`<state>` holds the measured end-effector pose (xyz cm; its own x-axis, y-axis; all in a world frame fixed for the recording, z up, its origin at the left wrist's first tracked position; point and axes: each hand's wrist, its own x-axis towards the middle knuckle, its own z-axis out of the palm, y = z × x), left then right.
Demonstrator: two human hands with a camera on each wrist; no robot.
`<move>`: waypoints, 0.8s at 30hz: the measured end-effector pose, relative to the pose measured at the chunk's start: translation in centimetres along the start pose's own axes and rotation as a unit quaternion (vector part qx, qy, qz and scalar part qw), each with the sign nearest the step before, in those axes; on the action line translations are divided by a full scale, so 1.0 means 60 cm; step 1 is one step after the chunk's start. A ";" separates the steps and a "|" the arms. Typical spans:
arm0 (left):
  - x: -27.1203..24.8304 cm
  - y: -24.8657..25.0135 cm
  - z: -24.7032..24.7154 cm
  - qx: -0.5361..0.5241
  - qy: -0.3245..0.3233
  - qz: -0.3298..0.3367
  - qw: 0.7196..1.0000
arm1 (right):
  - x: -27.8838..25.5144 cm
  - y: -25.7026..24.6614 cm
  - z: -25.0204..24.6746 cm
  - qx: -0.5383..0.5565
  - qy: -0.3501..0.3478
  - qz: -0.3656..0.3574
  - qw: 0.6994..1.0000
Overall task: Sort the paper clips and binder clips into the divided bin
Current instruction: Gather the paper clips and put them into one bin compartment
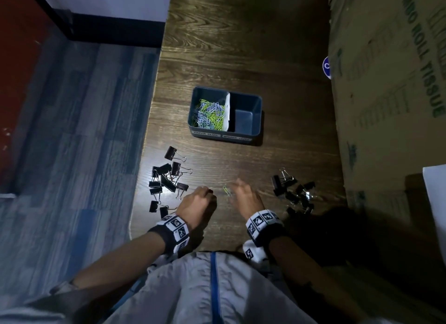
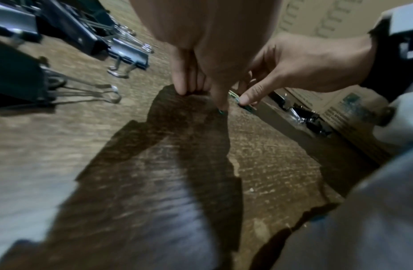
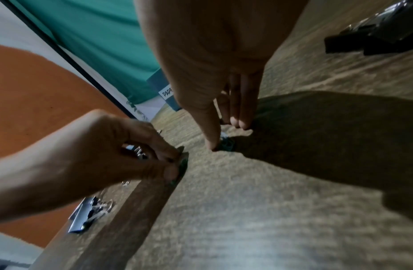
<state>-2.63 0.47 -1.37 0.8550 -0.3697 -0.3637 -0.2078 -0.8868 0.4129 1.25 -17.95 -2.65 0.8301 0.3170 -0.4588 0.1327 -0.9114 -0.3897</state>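
At frame centre, paper clips [image 1: 210, 113] are gathered in the divided bin [image 1: 217, 134]; binder clips [image 1: 166, 178] are left unsorted. Stray green clips [image 1: 226, 191] are fingered by the left hand [image 1: 196, 201] and right hand [image 1: 246, 198]; whether they are gripped cannot be told.

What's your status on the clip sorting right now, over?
Left hand pinching a green paper clip; right hand touching a second clip. Binder clips on table, their bin side empty. Nothing in the way.

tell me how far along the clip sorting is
About halfway. Done: coloured paper clips lie in the left compartment of the divided bin. In hand: left hand pinches, right hand touches the last green clips on the table. Left: both binder clip piles; the right compartment is empty.
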 end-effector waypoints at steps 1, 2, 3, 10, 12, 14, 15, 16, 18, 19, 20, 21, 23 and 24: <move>0.002 0.005 -0.002 0.023 -0.003 0.012 1.000 | -0.001 -0.002 0.007 -0.006 0.006 -0.014 1.000; 0.004 0.010 -0.003 0.040 -0.016 0.017 0.999 | -0.002 -0.004 0.012 -0.010 0.016 -0.026 0.999; 0.008 0.013 -0.003 0.053 -0.026 0.019 0.998 | -0.001 -0.005 0.016 -0.011 0.027 -0.030 0.999; 0.001 -0.003 -0.012 -0.022 0.003 0.003 1.000 | 0.000 0.003 0.024 0.057 0.083 -0.035 0.994; -0.004 -0.009 -0.003 -0.031 0.019 -0.003 0.999 | -0.007 0.011 0.029 0.065 0.118 -0.019 0.991; -0.006 -0.012 0.007 -0.024 0.021 -0.004 0.999 | -0.015 0.017 0.034 0.040 0.128 0.006 0.991; -0.005 -0.011 0.010 -0.023 0.023 -0.005 0.999 | -0.018 0.019 0.036 0.031 0.124 0.015 0.992; -0.006 -0.009 0.008 -0.027 0.024 -0.010 0.999 | -0.020 0.020 0.036 0.025 0.119 0.021 0.992; -0.004 -0.005 0.000 -0.037 0.027 -0.024 0.999 | -0.022 0.017 0.033 0.034 0.102 0.040 0.993; -0.001 -0.003 -0.004 -0.039 0.021 -0.028 0.999 | -0.022 0.015 0.029 0.042 0.094 0.050 0.993; 0.002 -0.002 -0.007 -0.040 0.008 -0.027 0.999 | -0.021 0.012 0.025 0.048 0.085 0.059 0.994; 0.006 -0.003 -0.007 -0.037 -0.005 -0.024 0.999 | -0.020 0.010 0.021 0.049 0.071 0.066 0.994; 0.010 -0.009 -0.006 -0.038 -0.027 -0.020 0.999 | -0.018 0.009 0.016 0.040 0.047 0.063 0.996; 0.011 -0.012 -0.004 -0.041 -0.032 -0.016 0.999 | -0.018 0.010 0.015 0.032 0.044 0.054 0.997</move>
<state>-1.78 0.93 -1.71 0.8282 -0.3605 -0.4290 -0.1392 -0.8739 0.4657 -0.03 -18.58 -3.08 0.8826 0.1914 -0.4294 0.0076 -0.9190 -0.3941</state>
